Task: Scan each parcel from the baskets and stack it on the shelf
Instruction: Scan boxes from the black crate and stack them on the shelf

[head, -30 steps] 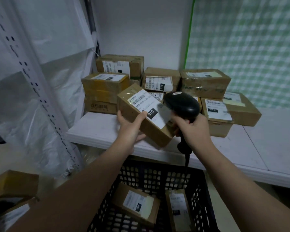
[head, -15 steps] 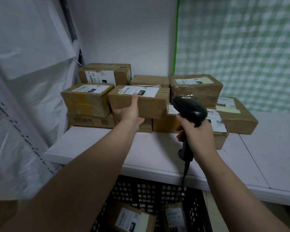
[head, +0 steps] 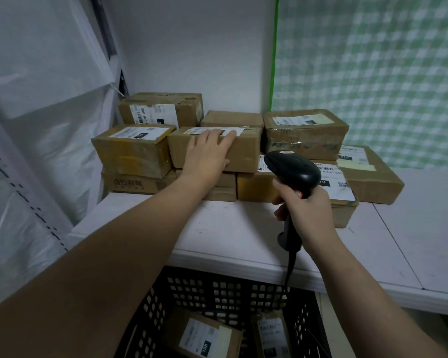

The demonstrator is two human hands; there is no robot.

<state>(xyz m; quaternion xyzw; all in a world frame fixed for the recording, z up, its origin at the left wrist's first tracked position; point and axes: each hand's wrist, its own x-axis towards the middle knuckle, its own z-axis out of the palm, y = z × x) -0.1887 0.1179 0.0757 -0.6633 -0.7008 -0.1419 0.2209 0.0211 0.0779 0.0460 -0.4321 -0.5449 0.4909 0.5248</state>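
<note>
Lying flat, the parcel runs left-to-right, label facing up.

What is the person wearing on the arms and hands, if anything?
Nothing that shows. The left hand and the right hand are bare: no gloves, rings or watch in view. The left forearm and the right forearm are bare too, no sleeve visible up to the picture's edge.

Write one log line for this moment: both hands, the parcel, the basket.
left hand: flat on parcel atop stack on shelf | right hand: grips scanner | basket: more boxes inside
</note>
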